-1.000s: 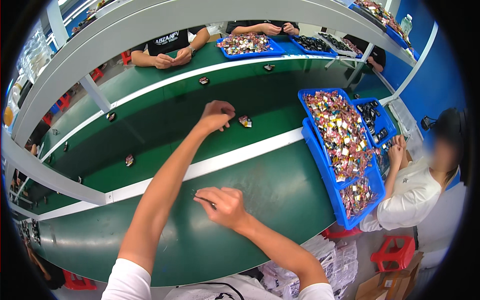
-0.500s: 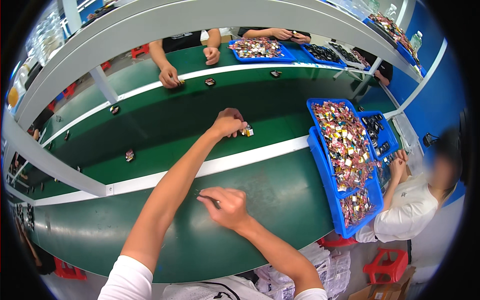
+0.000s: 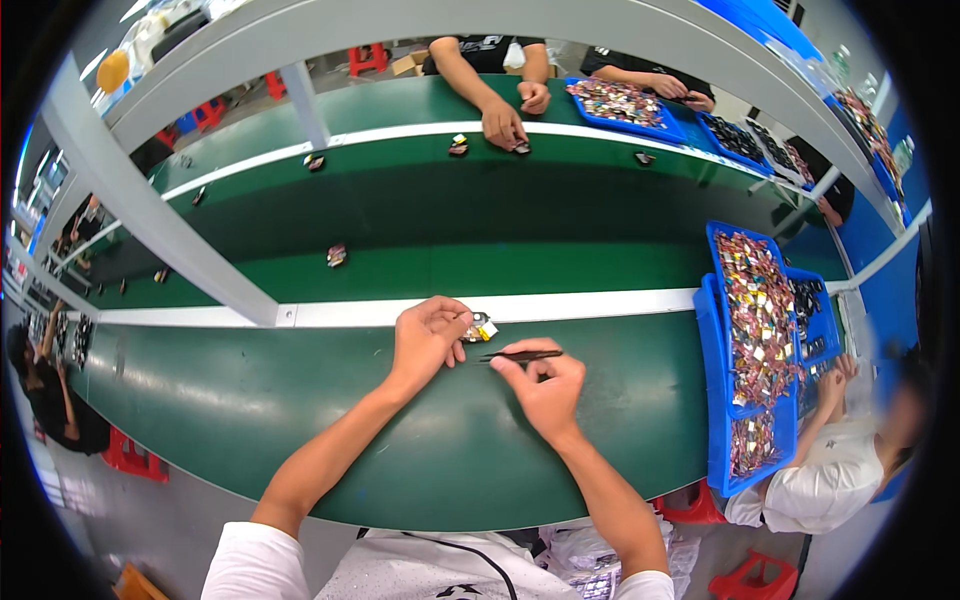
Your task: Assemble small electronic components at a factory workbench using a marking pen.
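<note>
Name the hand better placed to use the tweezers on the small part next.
Probably the right hand: it already grips the tweezers, their tips near the small part, while the left hand holds that part.

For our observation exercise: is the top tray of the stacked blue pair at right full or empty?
Full: small multicoloured pieces lie heaped along the top tray.

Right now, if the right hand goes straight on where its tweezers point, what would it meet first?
Probably the left hand, which holds a small part: the tweezers in the right hand point leftward toward it. Depth is unclear; they might pass over or under.
</note>
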The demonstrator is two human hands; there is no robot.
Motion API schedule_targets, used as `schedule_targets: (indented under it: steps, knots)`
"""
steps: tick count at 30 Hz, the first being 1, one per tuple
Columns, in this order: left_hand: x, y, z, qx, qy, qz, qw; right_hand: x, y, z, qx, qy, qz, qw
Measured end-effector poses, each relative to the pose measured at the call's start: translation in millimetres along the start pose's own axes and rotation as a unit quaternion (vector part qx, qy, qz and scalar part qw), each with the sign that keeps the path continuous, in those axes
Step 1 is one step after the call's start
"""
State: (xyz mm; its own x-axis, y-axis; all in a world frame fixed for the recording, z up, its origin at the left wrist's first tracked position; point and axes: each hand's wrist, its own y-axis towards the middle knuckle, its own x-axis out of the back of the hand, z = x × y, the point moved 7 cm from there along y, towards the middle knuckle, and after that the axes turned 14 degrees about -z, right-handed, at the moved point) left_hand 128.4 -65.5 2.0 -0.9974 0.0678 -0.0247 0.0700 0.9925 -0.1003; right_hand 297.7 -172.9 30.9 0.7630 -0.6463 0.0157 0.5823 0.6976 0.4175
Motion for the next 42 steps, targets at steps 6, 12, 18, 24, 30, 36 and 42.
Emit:
schedule_targets:
  steps: [6, 12, 18, 24, 30, 36, 42]
  knots:
    - [7, -20, -2, -0.026, -0.031, 0.009, 0.999, -1, 2, -11, -0.115, 0.037, 0.011, 0.993]
    - [5, -20, 4, -0.053, -0.026, 0.028, 0.998, -4, 0, -4, -0.079, 0.018, 0.022, 0.996]
    - [0, -22, 3, -0.055, -0.008, 0.049, 0.997, -1, -5, -10, -0.043, -0.038, 0.037, 0.998]
    - [0, -24, 5, -0.049, -0.013, 0.068, 0.996, -4, -4, -6, -0.010, -0.067, 0.034, 0.997]
    - [-4, -25, 3, -0.058, -0.010, 0.091, 0.994, -2, -2, -10, -0.094, -0.019, 0.011, 0.995]
    - [-6, -27, 3, -0.072, -0.013, 0.099, 0.992, -5, -3, -24, -0.186, 0.072, 0.013, 0.980]
    - [-4, -25, 3, -0.064, -0.024, 0.100, 0.993, -3, -2, -21, -0.181, 0.060, 0.021, 0.981]
